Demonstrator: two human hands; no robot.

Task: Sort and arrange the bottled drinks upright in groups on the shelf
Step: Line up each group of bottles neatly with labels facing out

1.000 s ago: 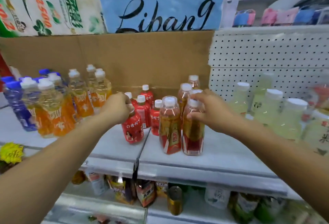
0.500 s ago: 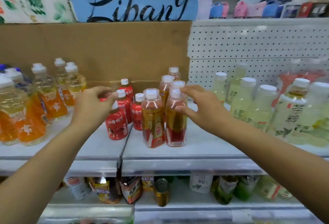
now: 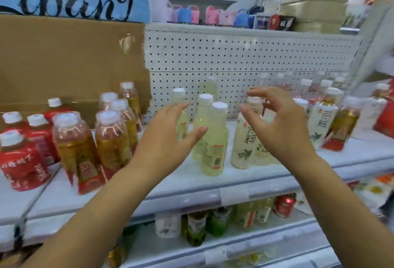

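Observation:
Pale yellow-green bottles (image 3: 213,140) with white caps stand upright mid-shelf on the white shelf (image 3: 191,184). My left hand (image 3: 168,137) hovers open in front of them, fingers straight, holding nothing. My right hand (image 3: 275,122) hangs open with loosely curved fingers before a white-labelled pale bottle (image 3: 245,144), gripping nothing. To the left stand amber tea bottles with red labels (image 3: 76,150) and small red bottles (image 3: 19,161). More white-labelled bottles (image 3: 322,122) stand at the right.
A cardboard sheet (image 3: 70,61) and white pegboard (image 3: 245,54) back the shelf. A lower shelf (image 3: 234,244) holds green and pale bottles. A red package (image 3: 386,118) sits at the far right edge. Boxes and cups line the top ledge.
Both hands let go of the red bottle and the amber bottle and moved right to the pale bottles. The view swung right as well.

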